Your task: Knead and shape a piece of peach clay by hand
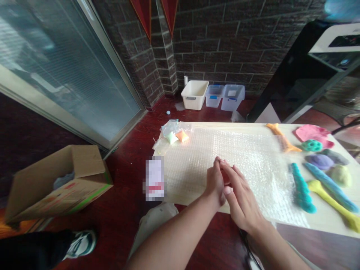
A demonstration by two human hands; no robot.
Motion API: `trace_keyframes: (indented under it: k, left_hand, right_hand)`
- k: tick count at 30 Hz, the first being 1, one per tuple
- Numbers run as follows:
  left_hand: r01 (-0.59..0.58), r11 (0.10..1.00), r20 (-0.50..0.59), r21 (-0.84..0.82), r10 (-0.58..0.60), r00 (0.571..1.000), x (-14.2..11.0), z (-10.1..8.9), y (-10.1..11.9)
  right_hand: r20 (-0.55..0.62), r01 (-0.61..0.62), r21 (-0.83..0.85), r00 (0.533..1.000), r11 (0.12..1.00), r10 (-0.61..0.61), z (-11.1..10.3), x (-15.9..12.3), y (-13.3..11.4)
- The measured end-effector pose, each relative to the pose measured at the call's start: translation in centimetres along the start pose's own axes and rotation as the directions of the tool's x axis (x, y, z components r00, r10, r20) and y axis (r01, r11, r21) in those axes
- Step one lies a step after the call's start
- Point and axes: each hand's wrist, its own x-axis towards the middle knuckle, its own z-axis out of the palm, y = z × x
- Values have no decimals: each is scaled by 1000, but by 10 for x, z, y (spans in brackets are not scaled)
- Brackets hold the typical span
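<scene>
My left hand [214,183] and my right hand [242,197] are pressed palm to palm over a sheet of bubble wrap [225,157] on a low pale table [323,219]. Between the palms shows a small reddish lump of clay [225,177]. The fingers of both hands are stretched out and held together around it. To the right lie shaped clay pieces: a teal roll [300,187], a blue roll [332,187], a yellow roll [334,202], an orange strip [282,138], a pink slab [312,133], a purple lump [320,161].
Small clay packets [176,137] lie at the table's far left corner. An open cardboard box [59,183] stands on the red floor at left. Three plastic bins [213,95] sit by the brick wall. Another person's shoe [81,243] shows at lower left.
</scene>
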Motion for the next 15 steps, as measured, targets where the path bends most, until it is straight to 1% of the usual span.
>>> trace_keyframes:
  k: [2, 3, 5, 6, 8, 10, 13, 15]
  left_hand:
    - [-82, 982, 15, 169, 81, 997, -3, 2, 4]
    - [-95, 968, 29, 234, 90, 995, -5, 3, 6]
    - [-98, 945, 46, 313, 88, 995, -7, 4, 9]
    - [-100, 939, 57, 329, 86, 995, -8, 4, 10]
    - [-116, 937, 91, 331, 91, 992, -9, 5, 10]
    - [-134, 937, 120, 323, 100, 988, -9, 5, 11]
    - [-142, 931, 132, 336, 103, 986, -9, 5, 12]
    - [-144, 927, 117, 346, 109, 987, -8, 5, 13]
  right_hand:
    - [-84, -54, 23, 995, 998, 56, -6, -1, -2]
    - [-135, -97, 40, 986, 994, 102, -8, -1, -1]
    - [-218, -199, 101, 952, 975, 217, -11, -1, 1]
    - [-239, -249, 152, 930, 956, 280, -11, 0, 3]
    - [-234, -337, 269, 886, 902, 401, -10, 1, 7]
    - [-201, -398, 367, 848, 841, 489, -6, 1, 10]
    - [-164, -435, 440, 821, 786, 546, -2, 2, 13]
    - [-145, -449, 479, 807, 754, 573, 0, 1, 14]
